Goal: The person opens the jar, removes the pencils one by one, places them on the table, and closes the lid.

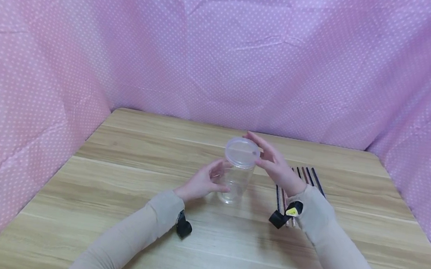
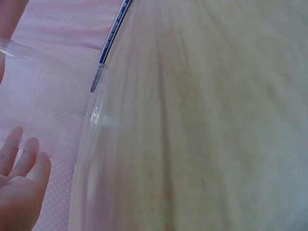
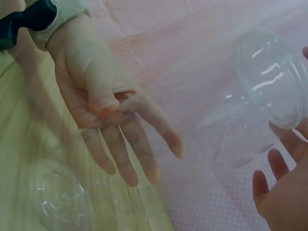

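A tall, clear plastic jar (image 1: pixel 235 183) stands near the middle of the wooden table, with a translucent round lid (image 1: pixel 241 152) on its top. My left hand (image 1: pixel 204 180) holds the jar's side low down, thumb towards me and fingers round the far side; in the right wrist view the left fingers (image 3: pixel 139 149) show through the clear wall. Up at the rim, my right hand (image 1: pixel 277 166) grips the lid, its thumb on the near edge and fingers behind. The left wrist view catches only part of the jar (image 2: pixel 43 96).
Several thin, dark and reddish pencil-like sticks (image 1: pixel 315 181) lie side by side right of the jar, partly under my right wrist. One blue stick (image 2: pixel 115 33) shows in the left wrist view. Pink dotted cloth (image 1: pixel 223 64) hangs behind the table (image 1: pixel 116 167).
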A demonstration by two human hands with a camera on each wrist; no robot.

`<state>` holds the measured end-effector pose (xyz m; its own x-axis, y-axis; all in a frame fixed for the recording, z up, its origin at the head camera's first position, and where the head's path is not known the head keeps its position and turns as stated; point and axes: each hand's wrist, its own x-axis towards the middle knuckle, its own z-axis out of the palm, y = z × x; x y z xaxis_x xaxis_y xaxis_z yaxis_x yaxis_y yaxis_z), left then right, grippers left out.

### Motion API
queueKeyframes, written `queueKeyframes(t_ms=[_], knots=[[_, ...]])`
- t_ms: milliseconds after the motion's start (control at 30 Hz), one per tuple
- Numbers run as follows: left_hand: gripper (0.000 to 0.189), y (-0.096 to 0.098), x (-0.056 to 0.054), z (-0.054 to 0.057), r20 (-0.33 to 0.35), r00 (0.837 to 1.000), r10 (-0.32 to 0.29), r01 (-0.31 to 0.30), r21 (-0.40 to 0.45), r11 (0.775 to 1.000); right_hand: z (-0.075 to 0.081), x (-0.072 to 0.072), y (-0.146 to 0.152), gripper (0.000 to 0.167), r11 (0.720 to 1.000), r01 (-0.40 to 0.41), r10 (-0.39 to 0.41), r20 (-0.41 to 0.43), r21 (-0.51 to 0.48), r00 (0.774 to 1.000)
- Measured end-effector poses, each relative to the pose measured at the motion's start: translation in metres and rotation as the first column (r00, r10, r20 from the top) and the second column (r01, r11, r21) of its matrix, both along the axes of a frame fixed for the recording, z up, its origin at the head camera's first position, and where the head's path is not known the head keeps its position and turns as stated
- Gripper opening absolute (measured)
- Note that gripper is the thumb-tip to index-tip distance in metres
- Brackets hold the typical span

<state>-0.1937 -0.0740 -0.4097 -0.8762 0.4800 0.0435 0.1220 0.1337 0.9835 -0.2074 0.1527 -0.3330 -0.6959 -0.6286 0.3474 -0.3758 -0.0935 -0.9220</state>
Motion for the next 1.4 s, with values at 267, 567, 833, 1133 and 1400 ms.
queueKeyframes(t_ms=[267,567,833,1133,1400], knots=[[0.075,0.000,-0.001,-0.001,0.018,1.000,-0.002,0.002,-0.008,1.000,-0.002,-0.005,0.002,0.062,0.997,-0.079,0.079,0.022,-0.023,0.997],[0.075,0.001,0.000,0.003,0.039,0.999,0.001,-0.001,0.007,1.000,0.000,-0.002,0.004,0.061,1.000,0.028,-0.029,0.075,0.008,0.997],[0.076,0.000,0.001,0.003,0.038,0.999,-0.002,0.002,0.012,1.000,0.008,0.008,-0.001,0.063,0.954,0.261,-0.269,0.039,0.146,0.962],[0.075,0.000,0.000,0.000,0.016,1.000,-0.006,0.006,0.009,1.000,0.011,0.021,-0.013,0.057,0.820,0.521,-0.497,-0.159,0.236,0.853],[0.077,0.000,0.002,0.000,0.017,1.000,0.003,-0.003,0.007,1.000,0.008,0.029,-0.022,0.059,0.776,0.613,-0.572,-0.242,0.150,0.784]])
